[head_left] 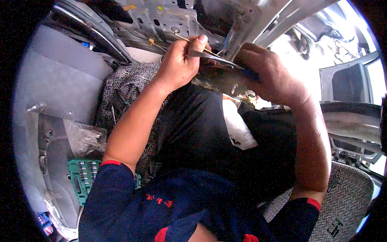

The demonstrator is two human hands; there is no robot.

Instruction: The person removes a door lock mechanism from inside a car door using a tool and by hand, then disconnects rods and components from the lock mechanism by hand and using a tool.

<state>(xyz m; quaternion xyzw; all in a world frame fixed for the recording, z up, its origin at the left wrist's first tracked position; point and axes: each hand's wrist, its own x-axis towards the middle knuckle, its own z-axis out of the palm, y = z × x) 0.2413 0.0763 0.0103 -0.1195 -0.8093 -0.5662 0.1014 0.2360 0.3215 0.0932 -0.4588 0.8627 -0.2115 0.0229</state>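
My left hand (179, 60) pinches a thin metal rod or wire (193, 43) and rests on the edge of a flat, dirty metal part (219, 76) held over my lap. At the part's right end, my right hand (268, 72) grips it from above. Both hands are raised close to the bare grey metal panel (169, 18) of a stripped car body, which has several holes and a bolt. I sit inside the car in dark trousers and a dark blue shirt with red trim.
A grey car seat (56, 76) lies to the left with a crumpled plastic bag (84, 137) and a green socket-set tray (82, 175) on it. Patterned seat covers (129, 84) hold loose tools. A white rag (238, 125) lies on my lap. An open door (350, 84) is at right.
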